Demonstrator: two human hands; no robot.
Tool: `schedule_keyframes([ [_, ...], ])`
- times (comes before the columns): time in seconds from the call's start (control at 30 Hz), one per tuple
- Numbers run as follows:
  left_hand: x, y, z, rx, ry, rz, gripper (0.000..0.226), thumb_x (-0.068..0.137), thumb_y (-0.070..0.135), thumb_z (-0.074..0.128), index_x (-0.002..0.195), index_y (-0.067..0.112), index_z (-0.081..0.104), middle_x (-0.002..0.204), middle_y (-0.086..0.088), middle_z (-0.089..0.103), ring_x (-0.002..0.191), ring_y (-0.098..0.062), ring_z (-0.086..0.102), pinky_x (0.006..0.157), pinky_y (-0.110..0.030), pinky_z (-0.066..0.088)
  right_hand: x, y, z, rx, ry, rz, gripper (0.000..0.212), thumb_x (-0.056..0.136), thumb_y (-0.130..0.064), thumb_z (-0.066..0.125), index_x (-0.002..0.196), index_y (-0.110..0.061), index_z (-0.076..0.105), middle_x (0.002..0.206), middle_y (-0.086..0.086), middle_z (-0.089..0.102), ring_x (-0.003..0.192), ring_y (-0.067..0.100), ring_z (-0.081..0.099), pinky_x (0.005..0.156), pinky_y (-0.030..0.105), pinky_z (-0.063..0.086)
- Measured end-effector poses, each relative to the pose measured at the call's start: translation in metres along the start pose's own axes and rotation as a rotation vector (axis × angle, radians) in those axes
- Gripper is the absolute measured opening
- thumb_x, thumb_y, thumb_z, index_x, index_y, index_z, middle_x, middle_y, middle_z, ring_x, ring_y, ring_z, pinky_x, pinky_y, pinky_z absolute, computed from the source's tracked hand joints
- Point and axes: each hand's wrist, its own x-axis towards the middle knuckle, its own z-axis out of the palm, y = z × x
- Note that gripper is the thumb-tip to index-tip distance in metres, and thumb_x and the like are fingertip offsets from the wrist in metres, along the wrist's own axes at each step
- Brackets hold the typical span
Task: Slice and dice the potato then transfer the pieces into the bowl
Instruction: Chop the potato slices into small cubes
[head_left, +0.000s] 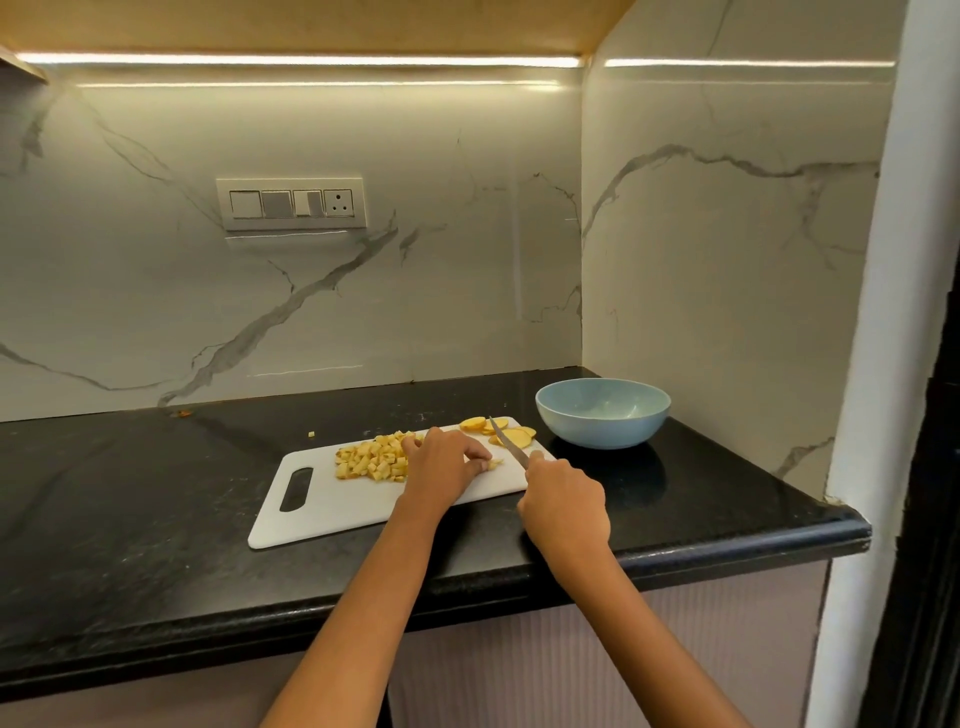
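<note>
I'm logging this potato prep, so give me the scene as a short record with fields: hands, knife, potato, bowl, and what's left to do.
left hand: left hand presses a small potato piece on the cutting board
right hand: right hand grips the knife, blade angled over the board
diced: pile of potato cubes on the board, left of the hand
uncut: potato slices at the board's far right corner
stray: one cube on the black counter
bowl: blue bowl, right of the board, looks empty
remaining: dice the slices, transfer the pieces
</note>
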Motion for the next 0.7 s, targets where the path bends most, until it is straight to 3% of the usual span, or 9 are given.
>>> schedule_keyframes([
  [0.17, -0.002, 0.001, -0.004, -0.056, 0.039, -0.082, 0.019, 0.090, 0.033, 0.058, 0.105, 0.029, 0.069, 0.116, 0.008, 0.064, 0.115, -0.014, 0.050, 0.096, -0.035, 0.024, -0.010, -0.004, -0.003, -0.096, -0.001, -0.059, 0.025, 0.099, -0.017, 0.045, 0.122, -0.011, 0.050, 0.110, 0.006, 0.059, 0.094, 0.017, 0.061, 0.077, 0.026, 0.046],
  [0.43, -0.005, 0.002, -0.004, -0.087, 0.030, -0.101, 0.019, 0.088, 0.035, 0.060, 0.102, 0.027, 0.070, 0.110, 0.007, 0.066, 0.110, -0.013, 0.051, 0.100, -0.036, 0.021, -0.010, -0.005, -0.005, -0.135, -0.003, -0.132, 0.026, 0.099, -0.017, 0.045, 0.124, -0.012, 0.049, 0.112, 0.007, 0.060, 0.095, 0.017, 0.061, 0.075, 0.024, 0.044],
  [0.7, -0.006, 0.005, -0.002, -0.089, 0.051, -0.128, 0.019, 0.087, 0.037, 0.061, 0.097, 0.025, 0.070, 0.105, 0.006, 0.066, 0.104, -0.012, 0.053, 0.100, -0.037, 0.022, -0.013, -0.011, 0.000, -0.063, 0.014, -0.031, 0.030, 0.097, -0.022, 0.049, 0.126, -0.012, 0.045, 0.105, 0.005, 0.063, 0.088, 0.015, 0.063, 0.068, 0.023, 0.043],
])
